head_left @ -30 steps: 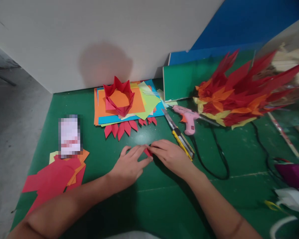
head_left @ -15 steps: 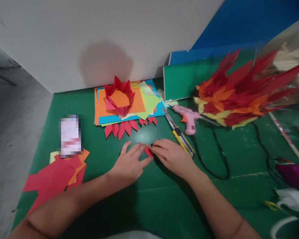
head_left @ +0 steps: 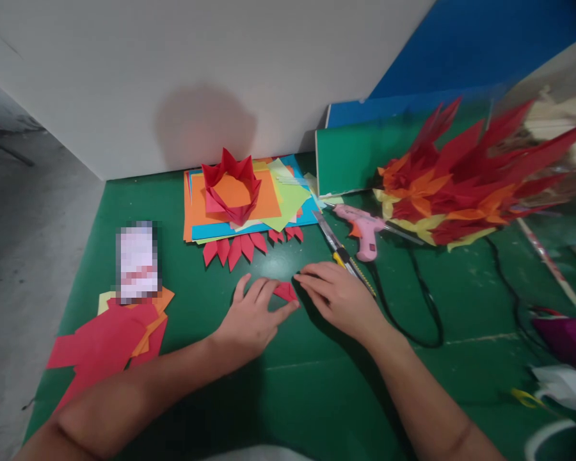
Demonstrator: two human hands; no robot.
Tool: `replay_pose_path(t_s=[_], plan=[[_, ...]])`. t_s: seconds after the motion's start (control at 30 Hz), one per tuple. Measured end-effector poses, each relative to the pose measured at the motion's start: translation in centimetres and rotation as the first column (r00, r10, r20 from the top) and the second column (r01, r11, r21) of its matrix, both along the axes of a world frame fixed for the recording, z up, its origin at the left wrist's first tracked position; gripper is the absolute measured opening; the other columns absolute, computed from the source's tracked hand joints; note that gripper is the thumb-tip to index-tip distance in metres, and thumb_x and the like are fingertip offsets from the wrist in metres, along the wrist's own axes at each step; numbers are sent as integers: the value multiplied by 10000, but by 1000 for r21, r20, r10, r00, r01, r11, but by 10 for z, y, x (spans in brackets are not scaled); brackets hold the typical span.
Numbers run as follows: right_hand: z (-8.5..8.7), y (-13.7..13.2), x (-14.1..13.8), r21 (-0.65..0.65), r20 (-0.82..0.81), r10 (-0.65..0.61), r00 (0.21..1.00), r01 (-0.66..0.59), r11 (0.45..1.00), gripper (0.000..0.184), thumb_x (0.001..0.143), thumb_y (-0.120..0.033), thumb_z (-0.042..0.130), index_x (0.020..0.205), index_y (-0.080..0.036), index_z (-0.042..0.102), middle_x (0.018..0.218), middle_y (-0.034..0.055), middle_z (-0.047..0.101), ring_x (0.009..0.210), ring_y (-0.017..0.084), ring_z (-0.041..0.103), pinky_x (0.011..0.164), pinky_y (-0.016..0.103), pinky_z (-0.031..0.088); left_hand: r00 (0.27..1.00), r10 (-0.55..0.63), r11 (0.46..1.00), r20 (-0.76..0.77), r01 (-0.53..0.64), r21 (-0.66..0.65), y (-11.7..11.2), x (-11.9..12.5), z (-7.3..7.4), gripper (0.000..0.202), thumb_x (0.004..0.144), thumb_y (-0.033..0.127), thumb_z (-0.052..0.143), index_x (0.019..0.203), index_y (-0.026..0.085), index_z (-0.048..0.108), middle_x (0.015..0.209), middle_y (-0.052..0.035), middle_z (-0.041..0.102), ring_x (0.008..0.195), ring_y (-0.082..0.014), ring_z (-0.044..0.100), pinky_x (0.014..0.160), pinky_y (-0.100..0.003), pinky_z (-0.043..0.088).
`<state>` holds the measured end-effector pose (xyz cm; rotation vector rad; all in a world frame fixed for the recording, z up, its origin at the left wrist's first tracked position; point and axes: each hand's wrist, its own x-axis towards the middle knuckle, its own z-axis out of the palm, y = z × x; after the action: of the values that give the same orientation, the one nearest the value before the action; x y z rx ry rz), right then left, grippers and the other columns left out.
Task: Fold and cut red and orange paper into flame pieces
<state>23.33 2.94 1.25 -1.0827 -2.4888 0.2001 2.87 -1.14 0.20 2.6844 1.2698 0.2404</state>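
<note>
My left hand (head_left: 252,314) rests over the green table with a small folded red paper (head_left: 287,291) between its fingers and thumb. Its fingertips press on the paper's left end, and the thumb lies along the near edge. Just to the right, my right hand (head_left: 338,298) hovers with fingers stretched toward the paper, a small gap away and holding nothing. Beyond the hands, several pointed red folded paper pieces (head_left: 240,250) lie in a row. A ring of red folded paper (head_left: 211,192) sits on a stack of coloured sheets (head_left: 269,192).
Right of the stack lie a yellow utility knife (head_left: 343,253) and a pink glue gun (head_left: 362,227) with a black cord. A red and orange paper flower (head_left: 461,179) stands at the right. At left are a blurred phone (head_left: 137,262) and red paper sheets (head_left: 105,333).
My right hand has let go of the folded red paper and drawn back slightly to the right. More of the paper shows now. My left hand stays almost still on it.
</note>
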Motion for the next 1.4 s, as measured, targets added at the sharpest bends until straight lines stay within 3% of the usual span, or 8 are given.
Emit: replay_pose_path(t_s=[0.17, 0.33, 0.43, 0.6, 0.83, 1.0, 1.4], plan=[[-2, -3, -1, -156, -73, 83, 994, -93, 983, 236, 905, -205, 505, 1092, -187, 648, 962, 94, 676, 868, 204, 603, 759, 368, 523, 999, 42, 999, -9, -41, 16, -3, 0, -2, 485, 778, 210, 635, 1230, 369, 555, 1245, -88, 519, 1112, -269, 453, 983, -501, 280], [6, -5, -1, -283, -88, 124, 988, -144, 948, 398, 875, -139, 488, 1262, -224, 524, 1114, 95, 650, 1015, 213, 591, 859, 404, 511, 996, 85, 996, 10, -85, 38, -4, 2, -1, 499, 764, 178, 620, 1209, 396, 563, 1199, -55, 544, 1057, -255, 462, 955, -475, 278], [6, -6, -1, -318, -92, 91, 992, -116, 941, 393, 845, -148, 514, 1232, -216, 518, 1130, 103, 631, 1044, 235, 578, 880, 431, 496, 994, 101, 993, 42, -103, 54, -2, 1, -2, 434, 768, 163, 593, 1172, 321, 587, 1171, -45, 580, 1041, -242, 470, 968, -458, 265], [-4, -2, -1, -235, -59, 61, 996, -73, 969, 217, 913, -148, 455, 1089, -195, 572, 1025, 83, 657, 953, 217, 578, 840, 390, 483, 986, 110, 993, 128, -115, 34, 3, -4, -3, 336, 822, 129, 503, 1144, 186, 578, 1148, -40, 635, 1000, -211, 485, 952, -415, 271], [-11, 3, -1, -31, 60, 41, 997, -39, 999, 281, 916, -105, 412, 946, -196, 676, 928, 80, 651, 825, 204, 529, 722, 344, 443, 983, 10, 1000, 183, -11, 4, 9, -11, -4, 347, 842, 72, 438, 1107, 211, 615, 1103, -29, 667, 941, -202, 493, 883, -404, 284], [-11, 3, -1, -37, 35, 73, 997, -71, 997, 311, 914, -81, 391, 956, -178, 684, 896, 75, 658, 785, 192, 538, 705, 327, 458, 983, 40, 999, 177, -41, 6, 12, -13, -8, 365, 848, 53, 429, 1113, 207, 626, 1147, -47, 650, 984, -212, 489, 866, -399, 302], [-14, 1, 0, -109, -43, 60, 997, -64, 992, 285, 910, -125, 465, 1156, -182, 596, 1103, 81, 663, 1014, 208, 590, 878, 374, 484, 981, -35, 999, 190, 32, 20, 12, -16, -12, 390, 860, 75, 434, 1204, 181, 584, 1231, -56, 631, 1029, -211, 510, 926, -411, 304]])
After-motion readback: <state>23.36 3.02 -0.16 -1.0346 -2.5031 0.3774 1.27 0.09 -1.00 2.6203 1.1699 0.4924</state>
